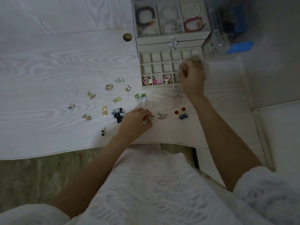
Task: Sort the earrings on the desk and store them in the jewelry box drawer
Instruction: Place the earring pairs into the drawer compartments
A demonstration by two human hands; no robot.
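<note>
Left hand (137, 121): curled, pinching a small green-and-white earring (148, 120) near the desk's (48, 62) front edge.
Loose earrings: about a dozen pairs lay left and right of it.
Drawer (170, 69): three near-left compartments held pink earrings (157, 81).
Right hand (192, 75): curled over the drawer; contents unclear.

Two bare forearms reach forward. The left hand (137, 121) is curled, fingertips pinching low and near. The right hand (192, 77) is raised farther ahead, fingers curled, slightly blurred.
</note>
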